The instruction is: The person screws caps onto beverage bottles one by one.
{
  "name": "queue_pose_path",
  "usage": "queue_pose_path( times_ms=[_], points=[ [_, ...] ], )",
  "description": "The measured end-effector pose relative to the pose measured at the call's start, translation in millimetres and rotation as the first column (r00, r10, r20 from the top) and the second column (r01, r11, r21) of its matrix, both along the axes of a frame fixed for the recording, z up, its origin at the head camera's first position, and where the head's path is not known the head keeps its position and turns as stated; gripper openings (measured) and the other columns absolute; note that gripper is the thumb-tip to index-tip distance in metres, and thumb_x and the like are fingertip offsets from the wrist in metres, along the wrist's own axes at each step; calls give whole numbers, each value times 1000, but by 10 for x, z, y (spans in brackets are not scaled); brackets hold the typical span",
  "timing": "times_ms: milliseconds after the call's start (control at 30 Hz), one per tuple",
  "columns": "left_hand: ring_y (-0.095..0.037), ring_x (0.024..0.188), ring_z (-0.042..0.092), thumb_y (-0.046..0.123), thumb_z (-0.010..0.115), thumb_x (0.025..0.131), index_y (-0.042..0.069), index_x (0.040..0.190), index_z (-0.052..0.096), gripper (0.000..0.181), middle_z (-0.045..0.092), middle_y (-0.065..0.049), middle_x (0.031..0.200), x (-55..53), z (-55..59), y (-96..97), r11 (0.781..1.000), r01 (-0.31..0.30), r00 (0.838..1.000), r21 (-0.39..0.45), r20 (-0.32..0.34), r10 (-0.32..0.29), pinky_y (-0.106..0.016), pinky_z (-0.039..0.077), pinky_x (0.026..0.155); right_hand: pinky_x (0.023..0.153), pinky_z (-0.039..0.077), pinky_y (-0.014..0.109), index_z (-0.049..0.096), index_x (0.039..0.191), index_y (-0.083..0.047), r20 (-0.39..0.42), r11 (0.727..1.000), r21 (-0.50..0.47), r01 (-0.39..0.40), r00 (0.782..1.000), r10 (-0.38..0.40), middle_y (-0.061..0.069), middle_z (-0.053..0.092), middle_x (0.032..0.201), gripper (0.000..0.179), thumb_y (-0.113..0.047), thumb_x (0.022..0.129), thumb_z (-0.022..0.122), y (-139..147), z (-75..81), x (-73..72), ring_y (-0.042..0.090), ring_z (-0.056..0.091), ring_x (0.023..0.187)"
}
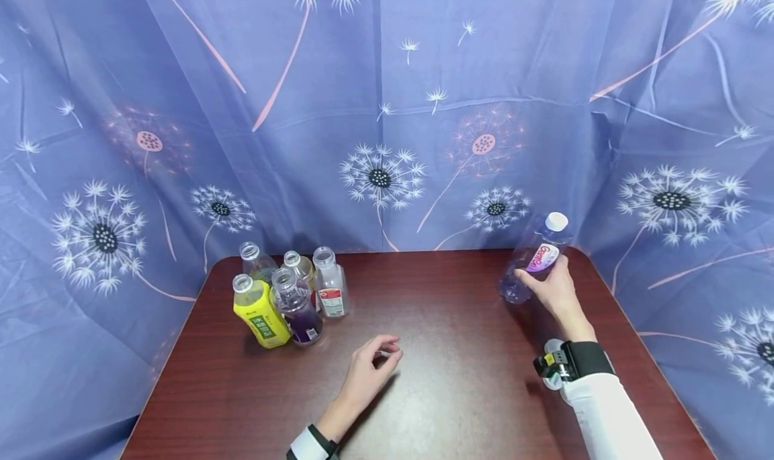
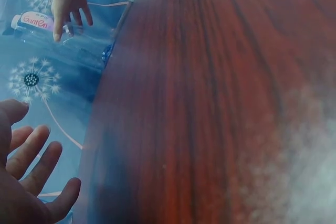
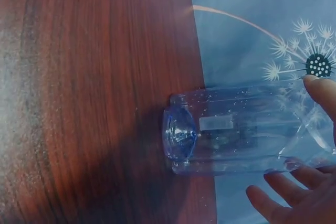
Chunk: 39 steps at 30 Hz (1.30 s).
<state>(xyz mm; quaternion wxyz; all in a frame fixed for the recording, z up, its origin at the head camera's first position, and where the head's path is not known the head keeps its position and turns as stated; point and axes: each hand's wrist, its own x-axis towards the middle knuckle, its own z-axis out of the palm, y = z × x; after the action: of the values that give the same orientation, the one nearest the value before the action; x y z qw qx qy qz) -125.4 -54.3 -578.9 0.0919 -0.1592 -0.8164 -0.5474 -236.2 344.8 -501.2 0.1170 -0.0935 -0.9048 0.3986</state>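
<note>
My right hand grips a clear purple-tinted plastic bottle with a white cap and a pink-and-white label, at the table's back right. Its bottom shows in the right wrist view; whether it touches the table I cannot tell. My left hand hovers over the front middle of the table, fingers loosely bent and holding nothing. Nearest to it is a purple-wrapped clear bottle, with a yellow bottle beside it.
Behind those two stand a clear bottle with a red-and-white label and other uncapped clear bottles. A whitish object lies partly hidden under my right wrist. A blue dandelion-print curtain surrounds the back and sides of the brown table.
</note>
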Motion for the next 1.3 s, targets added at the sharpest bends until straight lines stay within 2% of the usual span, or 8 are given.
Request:
queue_pose_path(
  times_ms=[400,667,867,933,1000,1100,1200,1300],
  points=[
    [-15,92,71,12,77,94,3,116,72,25,75,2,97,16,3,-10,1000,-5,1000,-8,14,5,-39,60,90,108,38,64,26,145,17,-53,1000,-18,-5,999,4,40,44,131,88,-25,89,80,49,-40,-55,55,48,123],
    [-10,90,69,20,76,96,3,114,73,24,75,2,98,44,18,-2,1000,19,999,2,36,-19,-35,61,84,111,38,64,20,152,14,9,999,-41,-13,1000,13,39,42,138,98,-33,90,80,105,-22,-84,53,47,128],
    [-9,86,68,28,72,100,4,115,73,28,74,2,97,68,69,-2,999,44,998,-10,54,-44,-28,60,79,116,33,66,11,158,11,30,997,-74,-29,999,32,41,34,147,112,-39,89,83,113,-19,-29,52,40,136],
    [-9,84,68,28,72,100,3,115,72,28,74,1,97,75,77,-13,999,47,997,-12,55,-46,-27,60,78,116,33,65,9,160,8,12,996,-93,-13,1000,14,40,32,151,113,-40,89,83,75,18,17,51,39,139],
    [-9,85,68,26,72,100,3,115,72,27,74,0,98,81,85,-25,999,46,998,-18,49,-45,-26,60,79,115,38,61,9,162,4,-29,990,-133,36,999,-40,37,34,152,111,-40,90,82,16,65,71,50,42,138],
    [-9,86,68,21,72,100,2,115,72,25,74,0,98,88,100,-40,999,43,998,-22,35,-43,-27,60,80,107,48,44,17,162,-1,-134,968,-223,116,980,-148,29,44,149,100,-39,93,78,-96,135,171,41,51,132],
    [-9,86,68,17,71,100,2,115,73,22,74,-1,98,98,129,-47,999,39,999,-28,15,-39,-29,61,81,94,49,22,32,156,-2,-255,948,-262,183,934,-251,18,52,139,82,-35,95,76,-209,178,285,26,57,119],
    [-9,85,69,17,70,100,2,115,72,20,73,-2,99,101,172,-39,998,44,999,-42,-6,-44,-32,62,80,83,47,10,45,145,0,-349,941,-267,208,889,-296,7,53,126,66,-29,95,76,-302,218,406,10,57,105]
  ],
)
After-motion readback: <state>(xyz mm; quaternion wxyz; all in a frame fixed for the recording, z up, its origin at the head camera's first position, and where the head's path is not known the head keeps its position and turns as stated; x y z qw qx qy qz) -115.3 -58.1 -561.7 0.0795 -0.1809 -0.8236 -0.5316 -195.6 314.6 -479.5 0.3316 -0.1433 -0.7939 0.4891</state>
